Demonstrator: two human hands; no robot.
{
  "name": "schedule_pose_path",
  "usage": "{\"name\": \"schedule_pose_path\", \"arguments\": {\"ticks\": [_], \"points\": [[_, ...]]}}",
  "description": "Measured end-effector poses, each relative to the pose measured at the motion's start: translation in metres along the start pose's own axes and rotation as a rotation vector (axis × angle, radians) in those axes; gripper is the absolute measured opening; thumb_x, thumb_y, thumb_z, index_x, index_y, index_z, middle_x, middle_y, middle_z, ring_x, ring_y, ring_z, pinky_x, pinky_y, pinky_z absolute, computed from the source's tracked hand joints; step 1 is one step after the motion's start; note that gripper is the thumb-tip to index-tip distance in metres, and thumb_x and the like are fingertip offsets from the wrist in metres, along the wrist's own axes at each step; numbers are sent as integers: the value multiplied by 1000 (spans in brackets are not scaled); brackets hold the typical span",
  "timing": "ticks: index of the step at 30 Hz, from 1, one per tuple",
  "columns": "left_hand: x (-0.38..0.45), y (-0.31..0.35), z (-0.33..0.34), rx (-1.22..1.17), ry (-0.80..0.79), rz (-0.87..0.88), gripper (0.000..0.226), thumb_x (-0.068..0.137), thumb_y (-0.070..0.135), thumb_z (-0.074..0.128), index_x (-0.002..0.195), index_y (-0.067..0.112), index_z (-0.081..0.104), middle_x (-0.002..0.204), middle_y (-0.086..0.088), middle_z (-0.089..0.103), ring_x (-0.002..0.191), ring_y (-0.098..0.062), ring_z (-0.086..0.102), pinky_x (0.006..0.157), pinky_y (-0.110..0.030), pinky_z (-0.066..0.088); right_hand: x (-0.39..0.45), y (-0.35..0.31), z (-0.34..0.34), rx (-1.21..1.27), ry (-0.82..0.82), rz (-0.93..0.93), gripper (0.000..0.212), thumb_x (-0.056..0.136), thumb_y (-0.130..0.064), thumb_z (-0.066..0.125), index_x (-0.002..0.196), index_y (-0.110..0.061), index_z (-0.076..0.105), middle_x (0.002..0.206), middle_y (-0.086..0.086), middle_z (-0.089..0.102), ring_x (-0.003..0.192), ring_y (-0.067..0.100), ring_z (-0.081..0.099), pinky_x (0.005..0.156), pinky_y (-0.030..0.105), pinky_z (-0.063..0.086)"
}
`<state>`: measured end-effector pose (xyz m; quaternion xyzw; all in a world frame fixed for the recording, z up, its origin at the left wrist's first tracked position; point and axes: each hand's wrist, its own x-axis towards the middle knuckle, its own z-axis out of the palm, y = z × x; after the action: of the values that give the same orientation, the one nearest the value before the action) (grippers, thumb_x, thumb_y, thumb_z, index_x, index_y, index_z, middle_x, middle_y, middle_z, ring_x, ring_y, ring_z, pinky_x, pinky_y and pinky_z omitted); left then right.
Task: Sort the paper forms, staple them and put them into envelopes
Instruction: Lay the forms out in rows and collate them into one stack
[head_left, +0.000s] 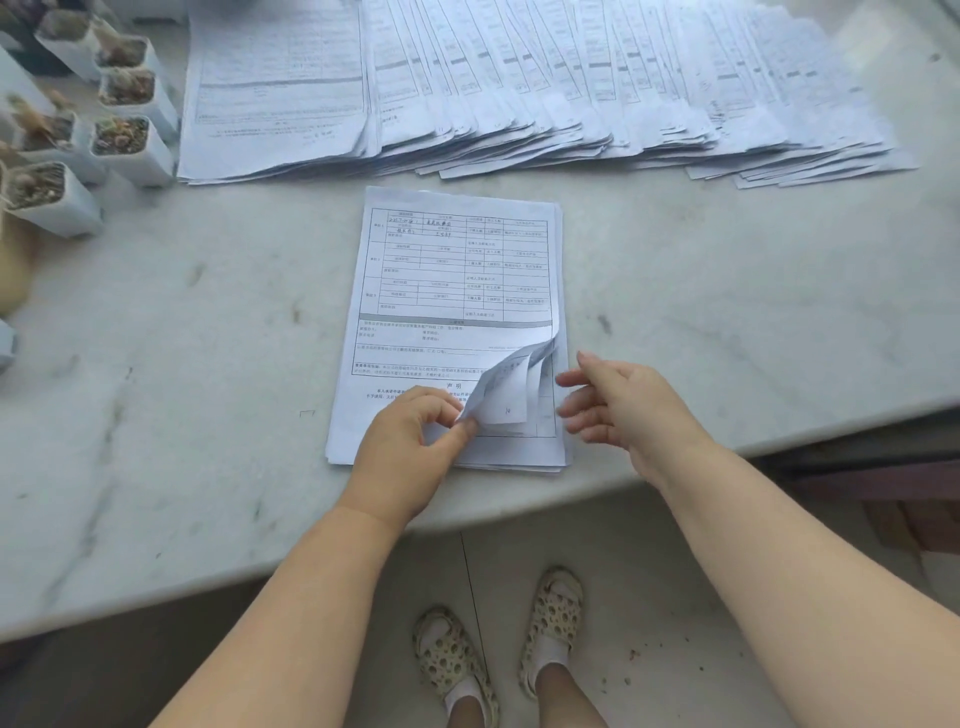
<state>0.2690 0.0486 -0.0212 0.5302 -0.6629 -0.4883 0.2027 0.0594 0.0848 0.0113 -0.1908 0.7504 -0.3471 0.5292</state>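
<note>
Paper forms (447, 291) lie lengthwise away, corner curled.

Home-like room (not office): marble table (727, 312), potted cacti (122, 135), tiled floor (649, 597), sandalled feet (550, 623)

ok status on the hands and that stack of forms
Left hand pinching curled bottom-right corners of the near stack. Right hand open, hovering beside it. Sorted piles behind. No stapler or envelopes seen.
</note>
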Motion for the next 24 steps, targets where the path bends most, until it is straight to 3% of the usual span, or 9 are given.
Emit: {"name": "schedule_pose_path", "arguments": {"ticks": [3, 4, 6, 8, 12, 15, 18, 21, 24], "points": [[-3, 3, -5, -90, -97, -59, 19, 91, 25, 63, 75, 17, 71, 102, 14, 62, 99, 15, 50, 84, -1, 33, 6, -16, 13, -18, -119, 197, 60, 89, -67, 48, 101, -12, 69, 91, 9, 75, 80, 23, 73, 73, 34, 58], [-3, 3, -6, -105, -125, -71, 19, 92, 26, 61, 79, 19, 73, 106, 16, 61, 100, 17, 49, 86, -1, 34, 7, -17, 18, -35, -143, 219, 55, 89, -63, 52, 106, -14, 69, 95, 8, 76, 85, 24, 74, 76, 35, 58], [-4, 3, -9, -73, -172, -68, 15, 93, 25, 61, 88, 20, 75, 114, 18, 59, 105, 18, 47, 94, -5, 34, 6, -15, 28, -77, -143, 188, 27, 94, -35, 60, 111, -15, 68, 103, 7, 75, 91, 24, 72, 74, 32, 57], [-5, 4, -12, -29, -191, -40, 11, 91, 23, 63, 95, 23, 73, 122, 17, 57, 112, 15, 45, 104, -14, 31, 3, -9, 35, -158, -65, 101, 16, 94, -13, 56, 102, -17, 69, 106, 6, 73, 95, 26, 70, 74, 32, 55], [-3, 17, -35, 23, 96, 139, 26, 90, 25, 59, 115, 25, 65, 132, 13, 51, 128, 2, 41, 107, -11, 27, -3, -19, 22, -182, 111, -94, 14, 92, -9, 56, 86, -14, 67, 97, 5, 73, 90, 25, 67, 83, 38, 54], [14, 28, -60, 67, 325, 153, 38, 89, 21, 58, 127, 19, 55, 128, 10, 50, 120, 1, 42, 101, -3, 26, -3, -42, -5, 37, 182, -154, 12, 96, -9, 55, 100, -8, 66, 102, 9, 72, 86, 22, 65, 77, 36, 50], [36, 40, -71, -28, 302, 23, 40, 92, 18, 61, 130, 21, 51, 126, 12, 51, 114, 4, 45, 90, 4, 27, 5, -74, -22, 236, 174, -225, 20, 99, -7, 50, 109, -15, 64, 97, -5, 73, 85, 10, 70, 74, 29, 54], [61, 52, -71, -167, 207, -74, 34, 93, 24, 59, 123, 35, 49, 123, 15, 57, 116, 2, 52, 90, -4, 36, 30, -103, -29, 365, 143, -253, 20, 101, -11, 47, 111, -21, 61, 100, -10, 70, 87, 4, 67, 70, 23, 52], [88, 61, -71, -129, 192, -77, 32, 93, 23, 59, 114, 45, 50, 121, 20, 57, 116, 5, 52, 98, -15, 40, 70, -129, -29, 479, 133, -226, 19, 101, -11, 48, 105, -23, 62, 102, -11, 70, 85, 1, 70, 75, 23, 59]]}}
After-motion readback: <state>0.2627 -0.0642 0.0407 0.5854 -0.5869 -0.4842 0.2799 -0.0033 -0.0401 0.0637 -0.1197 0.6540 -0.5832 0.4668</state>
